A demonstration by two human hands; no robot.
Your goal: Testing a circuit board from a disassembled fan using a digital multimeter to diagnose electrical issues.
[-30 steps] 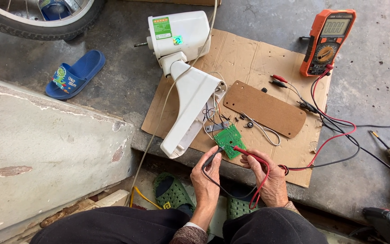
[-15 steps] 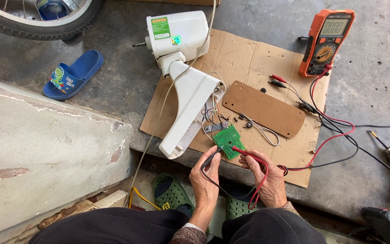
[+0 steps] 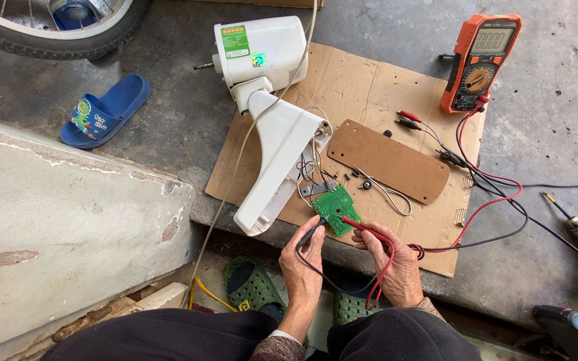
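While crouched over flattened brown cardboard sheet on rough concrete floor, probing small green circuit board.
Left hand closed on thin black probe, tip touching near edge of board; right hand closed on slim red probe, tip at same board. Board flat, rectangular, lying just beside open end of smooth white plastic fan housing, loose wires between. Rounded oblong hardboard panel beyond board, matte brown. Orange-cased multimeter at far right corner, red and black leads curling back toward hands. Blue rubber sandal well apart, left.
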